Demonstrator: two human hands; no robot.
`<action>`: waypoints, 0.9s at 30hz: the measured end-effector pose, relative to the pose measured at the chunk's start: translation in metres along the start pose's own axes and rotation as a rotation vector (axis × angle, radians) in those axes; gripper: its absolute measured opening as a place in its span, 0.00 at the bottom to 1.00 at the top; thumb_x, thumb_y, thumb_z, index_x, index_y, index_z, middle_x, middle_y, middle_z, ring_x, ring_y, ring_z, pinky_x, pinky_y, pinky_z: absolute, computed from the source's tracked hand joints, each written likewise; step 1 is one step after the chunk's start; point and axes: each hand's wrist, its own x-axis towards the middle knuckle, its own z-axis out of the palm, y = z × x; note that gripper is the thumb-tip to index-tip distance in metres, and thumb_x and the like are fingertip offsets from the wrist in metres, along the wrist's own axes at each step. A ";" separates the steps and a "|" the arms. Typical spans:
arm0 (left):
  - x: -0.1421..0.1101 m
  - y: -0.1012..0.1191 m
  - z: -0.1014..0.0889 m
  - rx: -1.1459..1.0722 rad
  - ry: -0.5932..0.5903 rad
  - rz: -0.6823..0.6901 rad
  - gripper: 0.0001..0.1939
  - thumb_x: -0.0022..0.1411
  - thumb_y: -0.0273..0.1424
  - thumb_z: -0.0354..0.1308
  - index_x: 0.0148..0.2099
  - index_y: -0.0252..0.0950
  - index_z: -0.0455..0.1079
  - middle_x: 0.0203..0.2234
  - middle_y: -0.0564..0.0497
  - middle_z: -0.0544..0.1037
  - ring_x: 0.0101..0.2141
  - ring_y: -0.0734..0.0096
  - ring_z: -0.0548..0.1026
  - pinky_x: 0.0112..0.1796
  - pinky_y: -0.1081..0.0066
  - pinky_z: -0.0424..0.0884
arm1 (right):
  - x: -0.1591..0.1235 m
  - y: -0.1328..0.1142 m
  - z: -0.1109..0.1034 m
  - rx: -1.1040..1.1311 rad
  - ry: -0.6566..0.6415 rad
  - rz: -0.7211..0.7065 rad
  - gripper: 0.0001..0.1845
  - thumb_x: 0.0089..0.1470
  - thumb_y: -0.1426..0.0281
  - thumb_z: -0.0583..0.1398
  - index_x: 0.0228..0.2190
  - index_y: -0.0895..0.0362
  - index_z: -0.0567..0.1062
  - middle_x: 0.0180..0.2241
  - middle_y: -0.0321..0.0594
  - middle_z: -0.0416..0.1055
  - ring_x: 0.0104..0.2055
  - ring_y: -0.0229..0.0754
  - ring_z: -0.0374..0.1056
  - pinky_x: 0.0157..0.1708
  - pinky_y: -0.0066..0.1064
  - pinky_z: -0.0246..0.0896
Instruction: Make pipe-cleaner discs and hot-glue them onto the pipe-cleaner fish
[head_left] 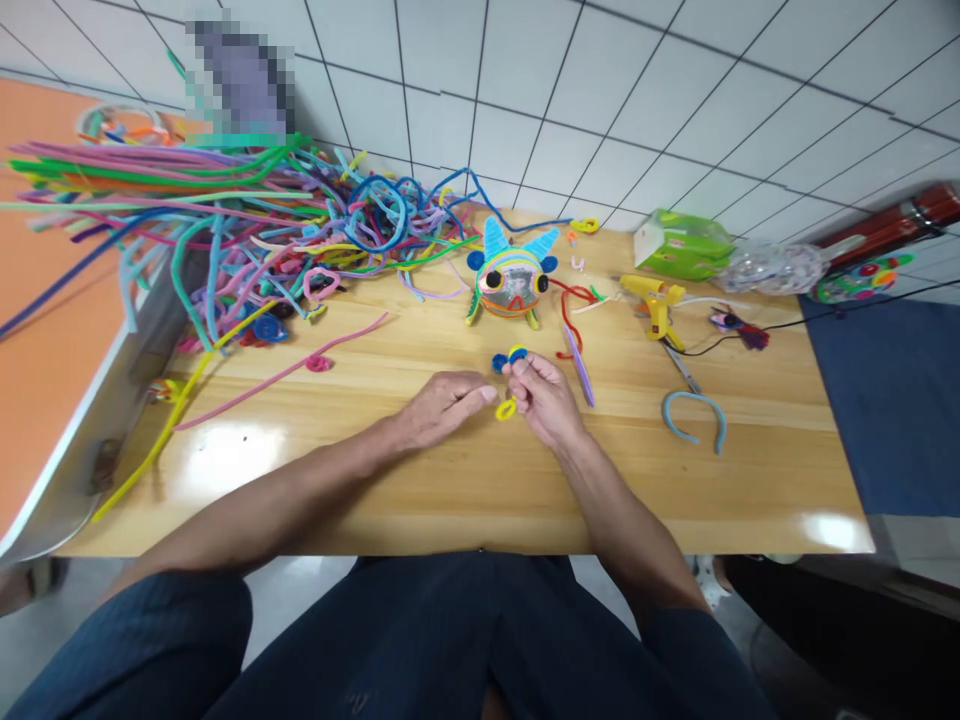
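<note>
My right hand (541,395) is closed on a yellow and blue pipe cleaner piece (517,354), with thumb and finger pinched on it. Below those fingers pokes a yellow pipe cleaner loop (505,409), apparently part of the same piece. A small dark blue coil (499,364) sits just left of the fingertips. My left hand (448,408) rests close by, its fingers stretched out and holding nothing I can see. Beyond both hands stands a pipe cleaner figure (514,282) with light blue horns, round eyes and a silvery face.
A large heap of pipe cleaners (300,220) fills the back left. On the right are a yellow glue gun (656,305) with a cord, scissors (684,370), a light blue headband-like arc (694,395) and a green package (682,245). A purple stick-like piece (580,368) lies beside my right hand.
</note>
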 end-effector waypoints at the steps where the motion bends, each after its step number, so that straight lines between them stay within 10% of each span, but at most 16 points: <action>1: 0.000 -0.001 0.000 0.015 0.045 0.021 0.21 0.84 0.44 0.50 0.55 0.34 0.77 0.34 0.50 0.79 0.30 0.73 0.74 0.35 0.72 0.72 | 0.000 -0.002 -0.003 -0.029 -0.054 0.046 0.31 0.47 0.42 0.76 0.32 0.54 0.78 0.18 0.24 0.61 0.19 0.29 0.50 0.20 0.25 0.42; 4: 0.000 -0.007 0.002 0.118 0.122 0.197 0.28 0.81 0.41 0.56 0.76 0.38 0.63 0.52 0.41 0.81 0.42 0.66 0.80 0.42 0.67 0.80 | 0.002 -0.002 -0.012 -0.122 -0.218 0.175 0.30 0.49 0.42 0.75 0.33 0.56 0.79 0.18 0.25 0.61 0.19 0.29 0.48 0.19 0.26 0.37; 7: 0.000 -0.013 0.007 0.235 0.121 0.357 0.25 0.81 0.35 0.57 0.75 0.42 0.64 0.59 0.37 0.79 0.58 0.59 0.79 0.55 0.60 0.82 | 0.003 0.004 -0.015 -0.161 -0.267 0.213 0.26 0.50 0.48 0.76 0.36 0.57 0.80 0.19 0.25 0.63 0.20 0.30 0.51 0.20 0.26 0.38; 12: -0.003 -0.022 0.010 0.344 0.185 0.367 0.16 0.82 0.33 0.56 0.66 0.41 0.72 0.50 0.44 0.84 0.49 0.67 0.84 0.50 0.68 0.83 | 0.003 0.006 -0.014 -0.273 -0.219 0.114 0.30 0.54 0.52 0.73 0.53 0.54 0.79 0.36 0.37 0.80 0.32 0.37 0.72 0.27 0.27 0.59; 16: -0.005 -0.025 0.008 0.422 0.179 0.121 0.10 0.81 0.37 0.57 0.53 0.38 0.76 0.42 0.45 0.84 0.43 0.65 0.83 0.45 0.67 0.81 | 0.008 -0.016 -0.051 -0.683 0.224 -0.214 0.24 0.58 0.54 0.69 0.52 0.52 0.79 0.47 0.43 0.82 0.41 0.43 0.75 0.39 0.35 0.72; 21: -0.004 -0.021 0.009 0.532 0.076 -0.264 0.10 0.79 0.39 0.59 0.51 0.38 0.73 0.33 0.50 0.84 0.31 0.65 0.81 0.35 0.68 0.74 | 0.035 -0.056 -0.156 -0.962 0.949 -0.462 0.29 0.59 0.60 0.66 0.58 0.55 0.72 0.61 0.53 0.74 0.59 0.53 0.74 0.63 0.52 0.71; 27: 0.002 -0.022 0.007 0.573 0.081 -0.191 0.08 0.78 0.32 0.59 0.53 0.37 0.77 0.44 0.44 0.88 0.45 0.58 0.85 0.47 0.62 0.77 | 0.075 -0.075 -0.222 -1.130 0.960 -0.275 0.28 0.53 0.64 0.67 0.55 0.57 0.74 0.58 0.55 0.79 0.60 0.56 0.76 0.65 0.54 0.69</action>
